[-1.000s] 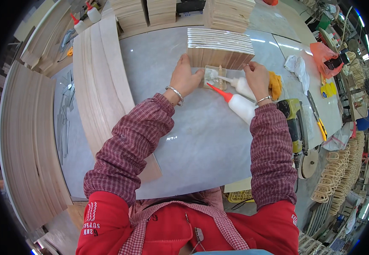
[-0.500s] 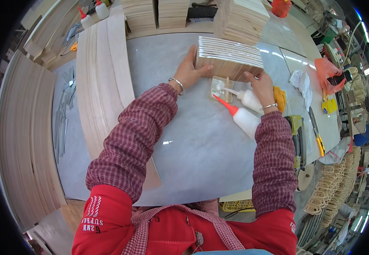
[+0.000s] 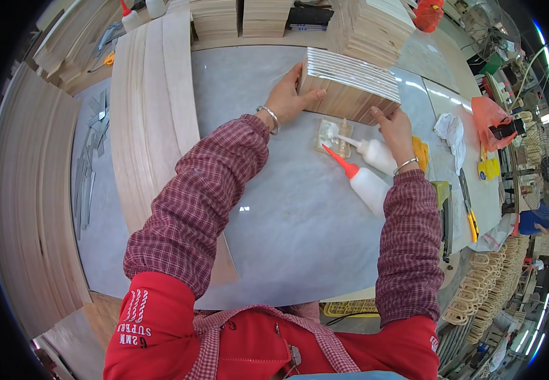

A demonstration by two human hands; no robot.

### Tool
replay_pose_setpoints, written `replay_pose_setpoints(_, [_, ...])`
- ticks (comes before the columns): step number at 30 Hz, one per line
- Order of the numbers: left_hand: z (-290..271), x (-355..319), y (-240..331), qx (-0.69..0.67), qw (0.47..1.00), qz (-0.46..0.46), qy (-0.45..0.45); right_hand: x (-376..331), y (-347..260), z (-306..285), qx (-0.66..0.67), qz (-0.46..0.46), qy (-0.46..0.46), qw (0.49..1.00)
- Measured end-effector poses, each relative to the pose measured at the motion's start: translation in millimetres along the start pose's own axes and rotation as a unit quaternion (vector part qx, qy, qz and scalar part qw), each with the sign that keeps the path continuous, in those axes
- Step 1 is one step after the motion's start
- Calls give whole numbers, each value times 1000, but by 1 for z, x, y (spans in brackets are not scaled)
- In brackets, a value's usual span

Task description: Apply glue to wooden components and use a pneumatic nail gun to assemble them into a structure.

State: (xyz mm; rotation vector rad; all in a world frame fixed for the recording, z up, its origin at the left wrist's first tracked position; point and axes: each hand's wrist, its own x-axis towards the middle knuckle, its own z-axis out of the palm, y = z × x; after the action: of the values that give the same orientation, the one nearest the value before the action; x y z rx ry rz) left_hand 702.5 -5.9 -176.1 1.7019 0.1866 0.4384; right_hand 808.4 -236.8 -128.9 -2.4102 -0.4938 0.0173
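A stack of short wooden boards (image 3: 350,95) stands on edge at the far side of the worktable, with glossy white lines like glue running along its top edges. My left hand (image 3: 289,96) grips its left end, thumb across the near face. At the near right corner, my right hand (image 3: 393,130) pinches the stack with thumb and fingers. Just in front of it lie a white squeeze bottle with a red nozzle (image 3: 369,190) and another with a white nozzle (image 3: 377,156). The white nozzle's tip rests over a small clear tray (image 3: 332,135) smeared with white.
Long boards (image 3: 151,114) lie at left, near thin metal strips (image 3: 87,171). More board stacks (image 3: 372,31) line the back. To the right are a yellow cloth (image 3: 420,153), a white cloth (image 3: 451,136), a yellow-handled cutter (image 3: 472,225) and a red plastic bag (image 3: 491,120).
The view has shifted slightly, so the table and both hands appear a little farther right. Both hands keep their hold on the board stack.
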Motion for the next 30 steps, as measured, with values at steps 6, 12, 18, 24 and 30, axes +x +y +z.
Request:
replay_pose_setpoints(6, [11,-12,-3,117,990,-35,77,-3,-18,-16,-172,54,-83,980])
replay_pose_setpoints(12, [20,-27,26,171,977,-101,73,-12,-28,-19,-216,60,-44,974])
replay_pose_setpoints(18, [8,-41,55,180,973,-72,125,-25,-34,-23,-135,-42,53,989])
replay_pose_setpoints(24, [-19,-71,93,175,974,-63,133,-53,-39,-37,133,-94,42,986])
replay_pose_setpoints(30, [-42,-113,105,75,989,-68,109,-98,-54,-53,293,-5,-86,952])
